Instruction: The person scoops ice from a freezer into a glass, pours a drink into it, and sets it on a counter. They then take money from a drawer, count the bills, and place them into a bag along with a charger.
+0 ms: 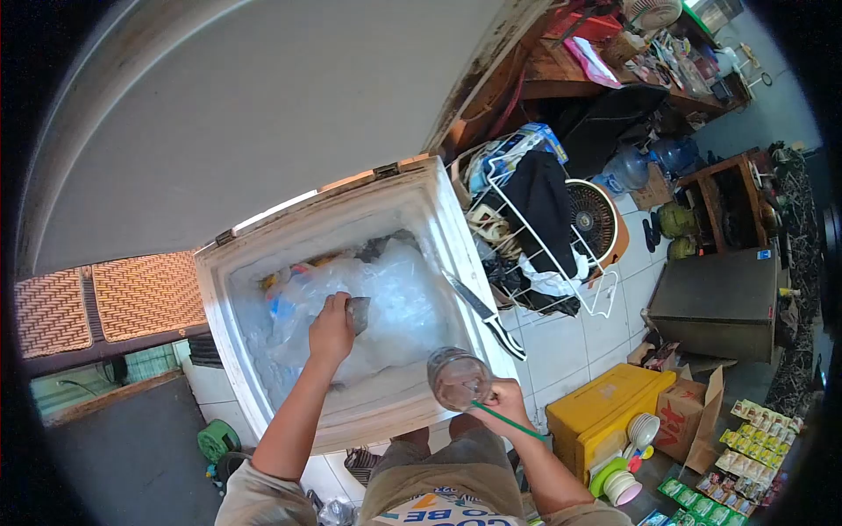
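Over the open chest freezer (215, 289), my left hand (331, 335) is closed around a greyish, block-like piece (357, 314); what it is made of is hard to tell. Below it in the freezer lie cloudy plastic bags (399, 294), frosted and apparently full of ice. My right hand (506, 405) grips a clear glass mug (454, 379) near the freezer's front right corner. A thin green straw or stick (513, 421) crosses that hand beside the mug. On the right rim rests a knife (478, 302) with a black and white handle.
The raised freezer lid (228, 114) stands on the far side. Right of the freezer are a white wire rack (605, 294) holding cloth, a round fan (592, 219), a yellow box (596, 408) and a cardboard carton (693, 412). Several sachet strips (754, 438) lie lower right.
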Tool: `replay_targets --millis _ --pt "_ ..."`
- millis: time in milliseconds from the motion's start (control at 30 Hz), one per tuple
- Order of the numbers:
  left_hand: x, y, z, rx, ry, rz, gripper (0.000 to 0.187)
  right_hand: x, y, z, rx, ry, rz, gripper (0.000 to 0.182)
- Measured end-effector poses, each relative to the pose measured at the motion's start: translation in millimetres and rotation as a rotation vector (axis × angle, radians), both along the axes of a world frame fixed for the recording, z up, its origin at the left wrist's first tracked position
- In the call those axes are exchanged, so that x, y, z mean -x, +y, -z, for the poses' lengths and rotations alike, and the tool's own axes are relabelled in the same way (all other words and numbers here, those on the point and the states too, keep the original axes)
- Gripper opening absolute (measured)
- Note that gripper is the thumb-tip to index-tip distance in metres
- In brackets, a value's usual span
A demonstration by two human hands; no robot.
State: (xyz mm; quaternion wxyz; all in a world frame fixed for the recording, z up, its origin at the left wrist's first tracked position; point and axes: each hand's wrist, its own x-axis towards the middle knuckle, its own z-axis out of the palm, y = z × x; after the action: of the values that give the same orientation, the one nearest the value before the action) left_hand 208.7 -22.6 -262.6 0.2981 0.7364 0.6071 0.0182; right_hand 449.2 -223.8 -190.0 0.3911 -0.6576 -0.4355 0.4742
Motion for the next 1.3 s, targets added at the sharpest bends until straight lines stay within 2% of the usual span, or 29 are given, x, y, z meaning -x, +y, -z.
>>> replay_targets --millis 33,100,133,200,267,300,333,433,467,533,733,833,900,933,1033,1067,1167,1200,1233,1300 --pt "-3.7 -4.0 11.0 0.0 -0.006 0.003 0.027 -5.2 -9.1 -0.4 -0.052 0.047 0.08 0.047" --pt "-11.7 -14.8 28.3 -0.446 0.125 0.05 0.034 -17.3 -13.3 -31.5 0.011 0.018 0.125 0.041" --pt "-21.0 -17.0 20.5 -0.446 0.119 0.054 0.034 -24.7 -16.9 -41.3 -0.006 -0.001 0.141 0.034" --pt "-50.6 -23.8 -10.6 -0.569 -0.161 0.193 0.04 -37.5 -24.0 -44.2 -0.042 0.024 0.209 0.017" --pt "-91.9 -52.2 -42.4 -0.065 -0.412 0.101 0.041 -57.9 -40.2 -43.1 -0.003 -0.017 0.229 0.015" --pt "-109.2 -64.0 -49.3 -0.034 -0.377 0.188 0.043 -66.5 -45.3 -44.7 0.037 -0.049 0.239 0.02" --pt "-126.8 -74.9 -49.9 -0.227 -0.419 0.24 0.047 -72.4 -43.2 -52.4 0.047 -0.014 0.282 0.022" --pt "-170.7 -91.7 -61.4 -0.115 -0.363 0.141 0.049 -96.3 -42.0 -69.2 -0.061 0.049 0.311 0.021" --pt "-180.1 -93.3 -58.5 -0.123 -0.371 0.147 0.049 -104.7 -42.3 -76.0 -0.071 0.042 0.315 0.021" --pt "-193.0 -92.8 -49.5 -0.269 -0.313 0.017 0.049 -124.5 -42.2 -85.9 -0.069 0.059 0.346 0.022" --pt "-205.3 -102.6 -61.3 -0.157 -0.316 -0.162 0.023 -206.5 -51.2 -83.7 -0.048 0.087 0.314 0.023" --pt "-209.8 -108.9 -67.1 -0.186 -0.349 -0.251 0.025 -252.8 -53.2 -83.7 -0.05 0.093 0.245 0.023" --pt "-202.4 -112.8 -53.5 -0.232 -0.338 -0.327 0.027 -283.6 -55.9 -78.5 -0.01 0.086 0.229 0.024" --pt "-198.8 -114.9 -51.0 -0.125 -0.451 -0.474 0.03 -297.0 -55.9 -77.3 0.033 0.08 0.23 0.025" --pt "-207.8 -116.9 -92.9 -0.292 -0.463 -0.477 0.032 -330.2 -48.3 -84.7 0.009 0.066 0.19 0.024" --pt "-217.9 -116.5 -116.5 -0.21 -0.515 -0.524 0.035 -337.9 -45.4 -87.5 0.02 0.071 0.213 0.024" --pt "-269.2 -96.4 -175.4 -0.131 -0.519 -0.384 0.034 -365.4 -38.9 -71.0 -0.005 0.045 0.274 0.026" --pt "-286.7 -79.0 -174.9 -0.27 -0.555 -0.242 0.033 -370.1 -31.7 -81.5 0.039 -0.066 0.26 0.022" --pt "-306.1 -58.5 -173.4 -0.407 -0.591 -0.1 0.034 -372.1 -23.5 -85.9 0.037 -0.068 0.252 0.022" --pt "-351.9 -7.0 -182.0 -0.407 -0.492 -0.005 0.028 -375.7 -5.1 -87.7 -0.085 0.224 0.454 0.02"
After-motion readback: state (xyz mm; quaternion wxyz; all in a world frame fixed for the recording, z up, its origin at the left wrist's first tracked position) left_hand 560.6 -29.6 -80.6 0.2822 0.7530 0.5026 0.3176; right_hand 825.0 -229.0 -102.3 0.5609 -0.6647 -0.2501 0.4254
